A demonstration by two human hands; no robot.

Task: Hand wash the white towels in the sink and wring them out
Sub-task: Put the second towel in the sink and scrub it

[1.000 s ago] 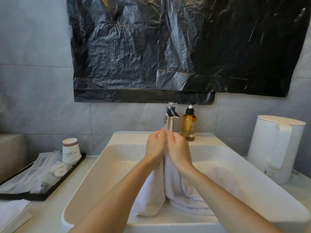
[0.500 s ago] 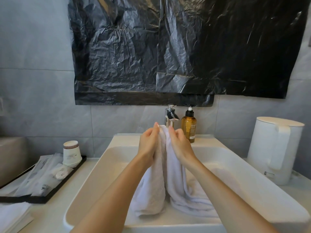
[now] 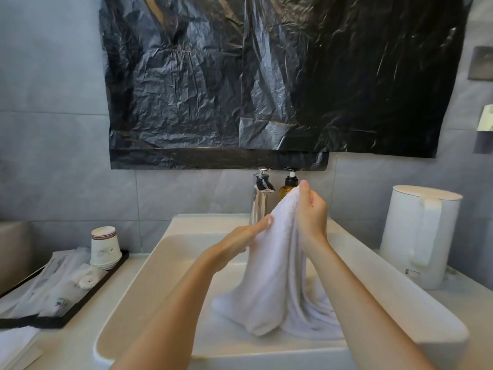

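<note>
The white towel (image 3: 269, 263) hangs over the sink (image 3: 160, 276). Its upper end is raised above the basin, in front of the soap bottle (image 3: 288, 186). Its lower part drops into the basin and lies bunched on the basin floor. Whether the folds at the lower right belong to the same towel or to a second one cannot be determined.

Right hand (image 3: 312, 209): the grip is closed on the top end of the towel. The fabric is pinched between the fingers and the thumb, with one fingertip pointing upward.

Left hand (image 3: 240, 236): positioned lower than the right hand, against the left side of the towel. The fingers (image 3: 268, 219) extend along the fabric and touch it. The thumb is hidden, so it cannot be determined whether this grip is closed on the towel or only rests against it.

A chrome faucet (image 3: 261, 193) stands at the rear of the sink, just left of the amber soap bottle. A crumpled black plastic sheet (image 3: 266, 76) covers the tiled wall above.

On the worktop to the left, a black tray (image 3: 66, 316) carries stacked paper cups (image 3: 104, 247) and wrapped sachets (image 3: 53, 279). A folded white cloth (image 3: 13, 343) lies near the lower left corner. On the worktop to the right stands a white kettle (image 3: 421, 236), upright, with its handle facing forward.
</note>
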